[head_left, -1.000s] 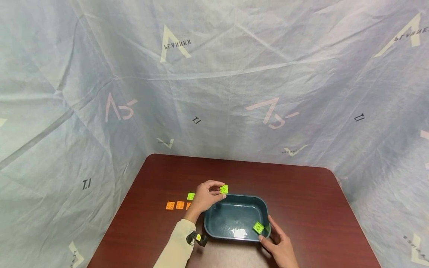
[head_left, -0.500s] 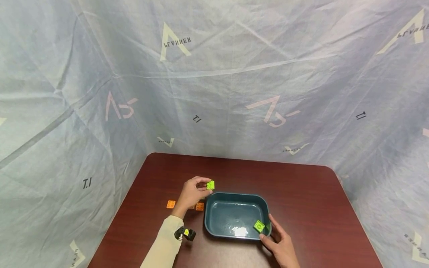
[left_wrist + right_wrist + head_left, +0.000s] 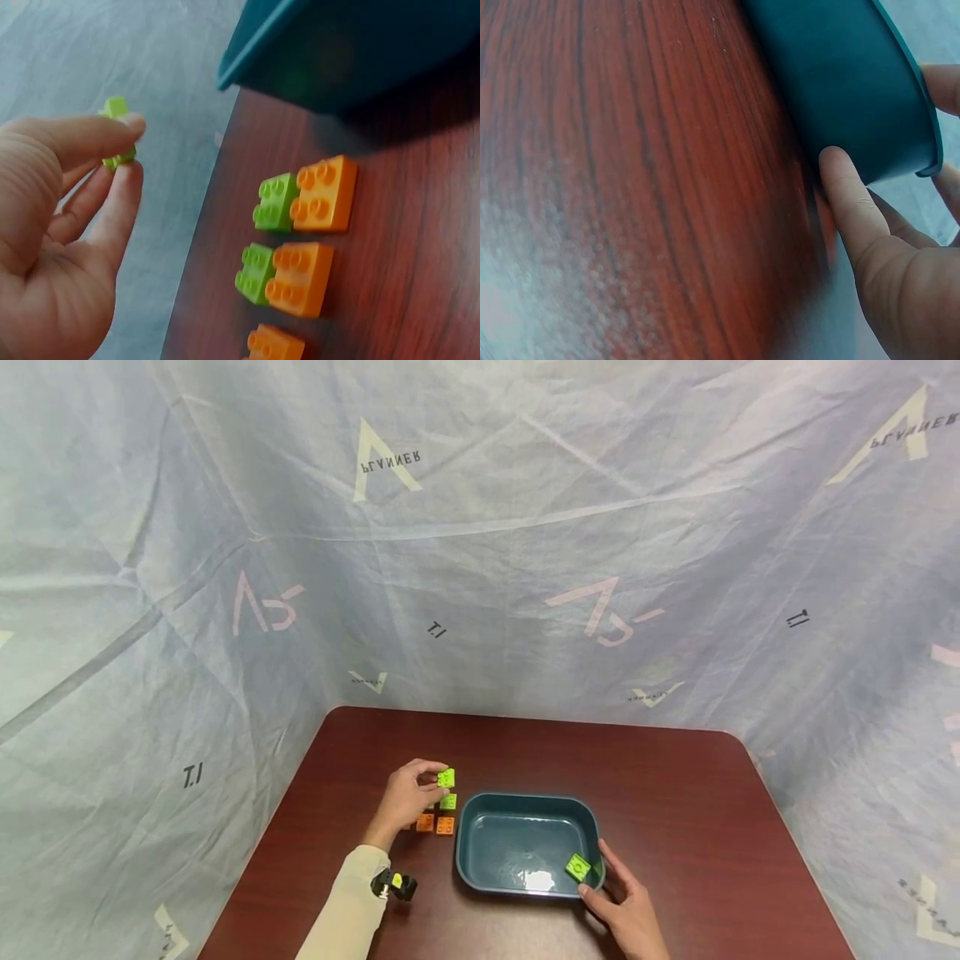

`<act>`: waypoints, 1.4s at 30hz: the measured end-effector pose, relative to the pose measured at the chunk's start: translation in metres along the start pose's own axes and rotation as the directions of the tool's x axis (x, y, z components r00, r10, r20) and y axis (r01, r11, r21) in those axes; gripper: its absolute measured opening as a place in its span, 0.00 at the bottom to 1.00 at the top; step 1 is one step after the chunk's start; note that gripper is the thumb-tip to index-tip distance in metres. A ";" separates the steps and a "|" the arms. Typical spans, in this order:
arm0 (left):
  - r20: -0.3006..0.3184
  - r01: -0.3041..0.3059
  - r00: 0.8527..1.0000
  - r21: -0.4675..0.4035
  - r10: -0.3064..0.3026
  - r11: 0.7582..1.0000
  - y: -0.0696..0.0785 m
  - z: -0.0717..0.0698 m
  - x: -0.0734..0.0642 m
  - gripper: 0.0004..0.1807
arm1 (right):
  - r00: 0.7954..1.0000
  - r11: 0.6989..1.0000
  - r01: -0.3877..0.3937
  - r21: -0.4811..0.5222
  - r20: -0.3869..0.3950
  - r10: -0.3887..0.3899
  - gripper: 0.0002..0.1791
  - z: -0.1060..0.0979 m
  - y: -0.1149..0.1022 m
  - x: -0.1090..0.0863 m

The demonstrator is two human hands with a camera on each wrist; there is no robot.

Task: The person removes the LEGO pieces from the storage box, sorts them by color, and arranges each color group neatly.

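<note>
My left hand [image 3: 405,797] pinches a lime-green toy building block [image 3: 446,777] between thumb and fingers, above the table and left of the dark teal plastic tub [image 3: 480,887]. In the left wrist view, two green blocks [image 3: 277,201] and several orange blocks [image 3: 327,193] lie in rows below that hand, studs showing. Another green block [image 3: 577,867] lies inside the tub at its front right corner. Around that same corner my right hand [image 3: 627,910] holds the tub; in the right wrist view the thumb [image 3: 841,176] lies low against the outer wall.
The tub stands on a dark red wood-grain table [image 3: 675,810], with the block rows just to its left. Grey printed sheeting [image 3: 480,568] hangs behind the table and along both sides. A black strap mount [image 3: 393,883] sits on the left wrist.
My left hand has moved left, away from over the tub's rim to above the block rows, with the green block still pinched. My right hand and the tub have stayed in place.
</note>
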State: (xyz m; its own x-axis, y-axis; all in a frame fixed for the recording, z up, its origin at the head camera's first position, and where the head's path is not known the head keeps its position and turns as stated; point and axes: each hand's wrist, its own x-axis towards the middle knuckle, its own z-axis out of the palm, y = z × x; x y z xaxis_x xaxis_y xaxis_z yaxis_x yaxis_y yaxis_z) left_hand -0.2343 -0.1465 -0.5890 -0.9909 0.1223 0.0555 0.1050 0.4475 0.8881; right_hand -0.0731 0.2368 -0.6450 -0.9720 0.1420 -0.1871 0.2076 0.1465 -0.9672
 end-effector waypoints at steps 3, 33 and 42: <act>-0.010 0.022 1.000 0.030 -0.022 0.999 -0.004 -0.007 0.000 0.21 | 1.000 1.000 0.001 0.010 -0.005 -0.001 0.47 0.000 0.001 0.000; 0.036 0.086 0.993 0.412 -0.110 0.907 -0.052 -0.033 0.014 0.19 | 1.000 0.999 0.021 0.031 -0.014 -0.020 0.48 0.000 0.002 0.000; 0.060 0.097 0.988 0.465 -0.140 0.880 -0.055 -0.031 0.018 0.19 | 0.999 0.998 0.043 0.039 -0.011 -0.042 0.47 0.001 0.002 0.000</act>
State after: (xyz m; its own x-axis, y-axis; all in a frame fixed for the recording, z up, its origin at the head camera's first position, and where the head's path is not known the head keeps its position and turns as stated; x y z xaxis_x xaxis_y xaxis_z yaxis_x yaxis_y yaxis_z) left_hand -0.2602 -0.1963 -0.6231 -0.9891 0.1107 -0.0971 0.0351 0.8174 0.5751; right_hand -0.0726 0.2360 -0.6468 -0.9787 0.1464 -0.1442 0.1616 0.1145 -0.9802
